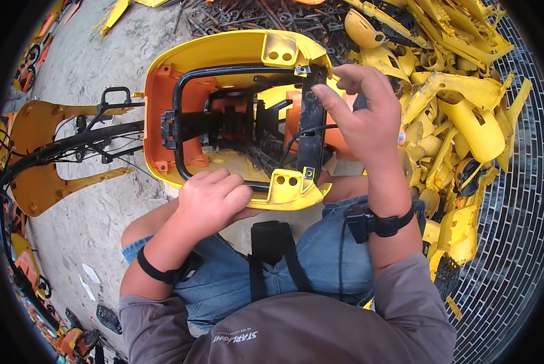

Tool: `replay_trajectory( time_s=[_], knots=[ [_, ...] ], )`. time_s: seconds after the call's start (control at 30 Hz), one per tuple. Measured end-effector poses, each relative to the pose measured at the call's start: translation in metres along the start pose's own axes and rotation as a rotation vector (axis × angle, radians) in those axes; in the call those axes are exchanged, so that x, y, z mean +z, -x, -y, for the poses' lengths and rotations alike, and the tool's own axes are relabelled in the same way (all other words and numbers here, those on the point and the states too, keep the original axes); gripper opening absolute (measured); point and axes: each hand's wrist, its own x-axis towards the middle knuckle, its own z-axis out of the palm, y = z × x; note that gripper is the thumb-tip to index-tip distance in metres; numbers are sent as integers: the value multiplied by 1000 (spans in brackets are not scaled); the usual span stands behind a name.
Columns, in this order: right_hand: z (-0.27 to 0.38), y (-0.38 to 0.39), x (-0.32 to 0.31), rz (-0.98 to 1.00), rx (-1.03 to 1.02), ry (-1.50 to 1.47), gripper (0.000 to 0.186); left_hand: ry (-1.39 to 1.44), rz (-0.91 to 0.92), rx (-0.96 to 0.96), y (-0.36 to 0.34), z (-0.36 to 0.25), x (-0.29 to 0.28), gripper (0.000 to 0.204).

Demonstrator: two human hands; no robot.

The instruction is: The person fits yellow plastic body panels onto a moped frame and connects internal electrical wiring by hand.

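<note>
A yellow plastic body shell [223, 48] with an orange inner panel [161, 139] surrounds a black tubular frame loop [179, 124], part of a vehicle frame in front of my knees. My left hand [214, 197] is closed over the shell's near rim. At the right end, my right hand [369, 109] is raised beside the black cross bracket [312, 124], thumb and fingers curved and apart, with nothing visible between them. A black cable [305, 130] loops out by the bracket. Yellow corner tabs [286, 187] with paired holes sit at the shell's right end.
Yellow plastic covers [472, 127] are heaped on the right, beside a dark brick-patterned surface [508, 242]. Dark metal parts [241, 18] lie piled at the far side. Leftward run the black frame tube [102, 133] and a yellow forked panel [35, 130] above grey ground.
</note>
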Motion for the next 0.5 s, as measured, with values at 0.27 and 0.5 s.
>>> replay_trajectory(
  time_s=[0.27,0.5],
  knots=[
    [14,-17,10,-98,-334,324,47,-9,-6,13,2,-1,0,44],
    [15,-1,19,-163,-230,319,39,-4,-7,11,2,-1,-1,42]
  ],
)
